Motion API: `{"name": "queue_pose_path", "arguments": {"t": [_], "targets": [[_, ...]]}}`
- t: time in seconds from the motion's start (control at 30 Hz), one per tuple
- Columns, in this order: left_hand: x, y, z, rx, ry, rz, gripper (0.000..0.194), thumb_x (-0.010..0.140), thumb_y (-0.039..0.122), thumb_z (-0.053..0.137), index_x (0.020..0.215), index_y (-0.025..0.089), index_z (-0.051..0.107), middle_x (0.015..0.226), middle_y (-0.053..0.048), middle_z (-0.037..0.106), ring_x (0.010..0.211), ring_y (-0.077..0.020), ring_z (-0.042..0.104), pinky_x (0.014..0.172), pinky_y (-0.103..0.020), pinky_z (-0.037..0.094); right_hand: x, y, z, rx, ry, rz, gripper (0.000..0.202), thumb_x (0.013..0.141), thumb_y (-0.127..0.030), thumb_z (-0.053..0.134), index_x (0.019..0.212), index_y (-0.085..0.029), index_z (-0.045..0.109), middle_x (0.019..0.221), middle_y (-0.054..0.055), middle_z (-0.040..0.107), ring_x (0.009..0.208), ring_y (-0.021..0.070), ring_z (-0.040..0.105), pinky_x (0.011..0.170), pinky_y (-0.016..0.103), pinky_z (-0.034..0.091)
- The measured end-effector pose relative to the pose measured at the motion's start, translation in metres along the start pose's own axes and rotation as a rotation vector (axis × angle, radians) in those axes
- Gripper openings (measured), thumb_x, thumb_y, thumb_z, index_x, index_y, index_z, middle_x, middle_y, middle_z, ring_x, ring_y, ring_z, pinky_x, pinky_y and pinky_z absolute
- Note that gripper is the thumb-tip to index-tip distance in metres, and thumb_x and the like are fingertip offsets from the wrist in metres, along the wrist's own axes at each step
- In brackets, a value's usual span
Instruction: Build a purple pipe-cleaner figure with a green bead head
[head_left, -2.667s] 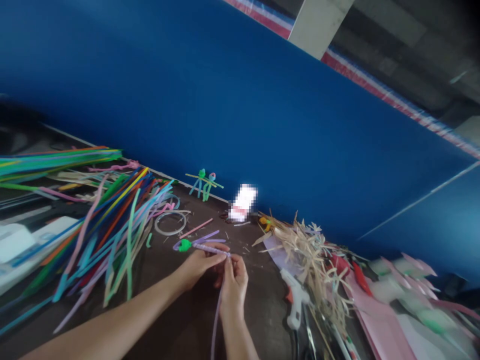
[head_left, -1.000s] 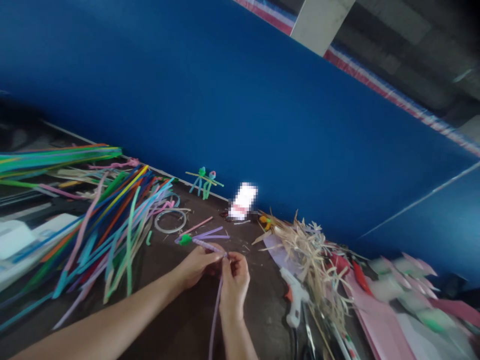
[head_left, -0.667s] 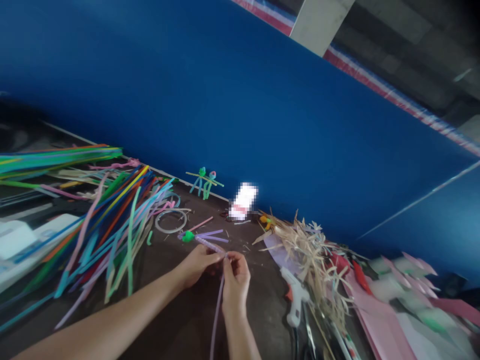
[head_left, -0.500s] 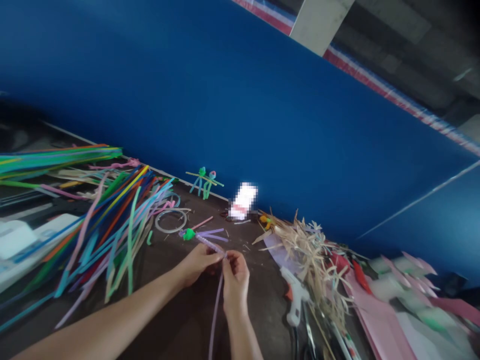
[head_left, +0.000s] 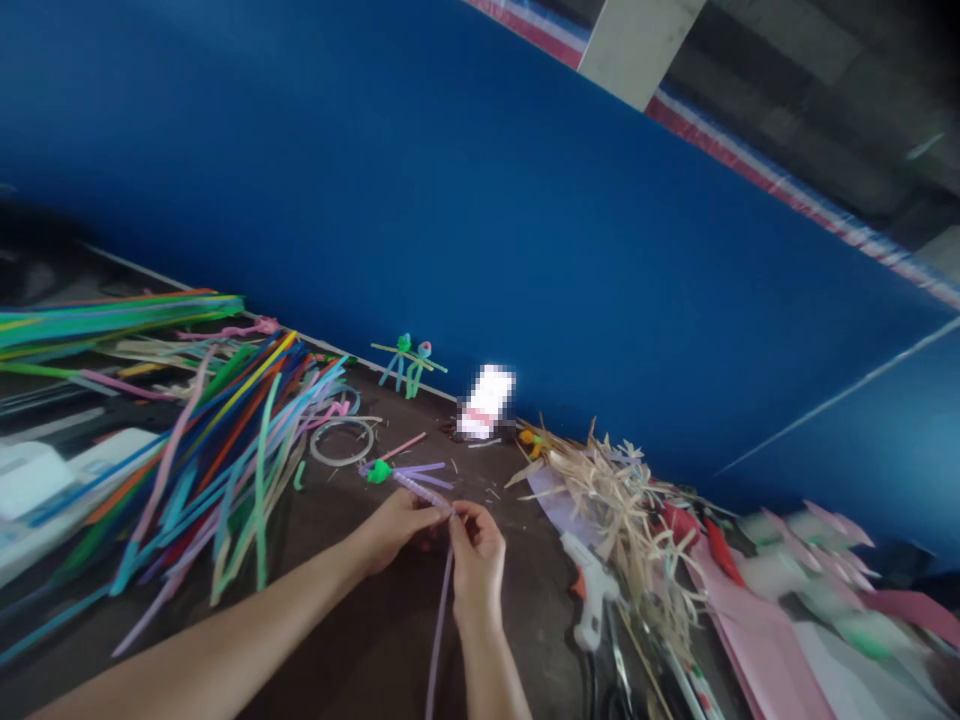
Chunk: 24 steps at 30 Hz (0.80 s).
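Low in the middle of the head view, my left hand point(head_left: 399, 525) and my right hand point(head_left: 478, 553) meet fingertip to fingertip on a purple pipe cleaner point(head_left: 441, 625). Its long free end hangs down between my forearms. My left fingers pinch a coiled purple stretch, which runs up to a small green ball-like piece point(head_left: 379, 471). Beside the coil, a few straight purple strands point(head_left: 424, 469) stick out to the right. My right thumb and fingers are closed near the end of the coil. The exact grip is partly hidden by the fingers.
A heap of coloured pipe cleaners point(head_left: 202, 450) covers the left. Behind my hands lie a wire ring point(head_left: 341, 441), two small pipe-cleaner figures point(head_left: 411, 365) and a blurred bright phone-like screen point(head_left: 487, 402). A glue gun point(head_left: 592, 590), dried strips point(head_left: 619, 500) and pink sheets point(head_left: 757, 640) lie right.
My right hand has shifted slightly right, and the hanging end of the purple pipe cleaner has swung right with it. My left hand has hardly moved.
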<state>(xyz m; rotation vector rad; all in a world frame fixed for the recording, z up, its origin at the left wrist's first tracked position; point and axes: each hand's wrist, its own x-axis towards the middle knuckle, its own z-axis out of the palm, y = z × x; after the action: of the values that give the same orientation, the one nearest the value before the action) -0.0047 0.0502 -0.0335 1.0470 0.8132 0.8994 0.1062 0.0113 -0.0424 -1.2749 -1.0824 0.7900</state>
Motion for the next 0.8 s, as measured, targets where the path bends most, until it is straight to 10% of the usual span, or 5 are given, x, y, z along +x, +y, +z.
{"name": "queue_pose_path", "arguments": {"t": [0.8], "targets": [[0.001, 0.001, -0.001, -0.103, 0.020, -0.023, 0.019, 0.059, 0.028, 0.064, 0.068, 0.013, 0.057, 0.050, 0.004, 0.050, 0.046, -0.0089, 0.045, 0.041, -0.019, 0.033, -0.004, -0.001, 0.005, 0.026, -0.003, 0.041, 0.011, 0.071, -0.026, 0.056, 0.069, -0.015, 0.055, 0.059, -0.001, 0.059, 0.053, 0.0116, 0.054, 0.051, 0.021, 0.043]]}}
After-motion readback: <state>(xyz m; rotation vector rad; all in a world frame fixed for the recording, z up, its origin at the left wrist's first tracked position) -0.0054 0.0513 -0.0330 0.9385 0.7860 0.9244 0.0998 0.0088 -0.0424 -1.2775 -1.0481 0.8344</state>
